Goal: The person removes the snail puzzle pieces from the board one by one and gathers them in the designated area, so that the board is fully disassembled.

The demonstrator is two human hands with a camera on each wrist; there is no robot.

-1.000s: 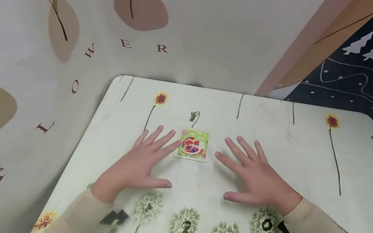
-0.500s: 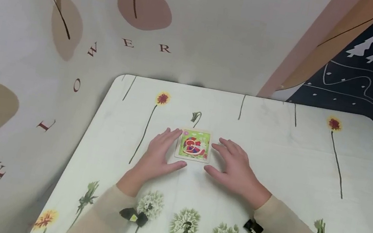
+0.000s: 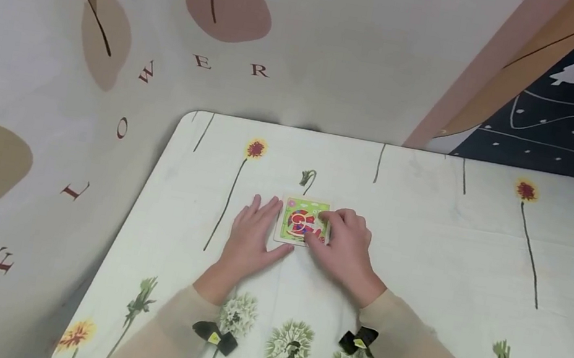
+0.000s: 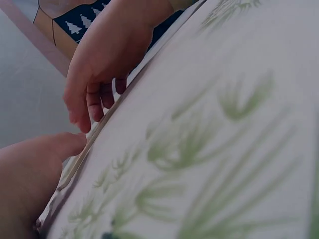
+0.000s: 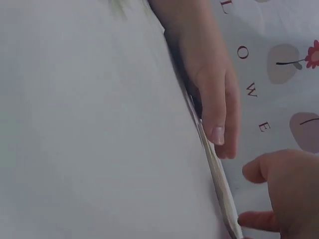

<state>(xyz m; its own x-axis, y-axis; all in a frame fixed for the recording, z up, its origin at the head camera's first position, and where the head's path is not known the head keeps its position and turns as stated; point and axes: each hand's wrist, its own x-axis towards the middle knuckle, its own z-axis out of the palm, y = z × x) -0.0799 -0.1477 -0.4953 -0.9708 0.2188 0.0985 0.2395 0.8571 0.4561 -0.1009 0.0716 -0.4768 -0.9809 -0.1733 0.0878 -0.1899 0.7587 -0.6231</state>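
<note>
A small square jigsaw board [image 3: 297,213] with a snail picture on green lies flat on the table. Along its left edge rest the extended fingers of my left hand [image 3: 251,236], its thumb at the lower edge. My right hand [image 3: 349,248] reaches over the board's right part, thumb and index finger bent and apart, their tips over the picture. From the right wrist view, the board's pale edge [image 5: 219,184] shows side-on, with a gap between the thumb and finger of the right hand. The left wrist view has the left thumb [image 4: 72,144] right at the board's edge.
The white table cover [image 3: 426,226] is printed with dandelions and other flowers. Behind stands a pale curtain [image 3: 340,56] with letters and leaf shapes, and a dark tree-patterned cloth [image 3: 566,123] hangs at the back right. Black straps [image 3: 214,336] sit on both wrists.
Both hands have come inward from spread positions beside the board. The left fingers have drawn together at its left edge; the right thumb and index finger have moved over the picture.
</note>
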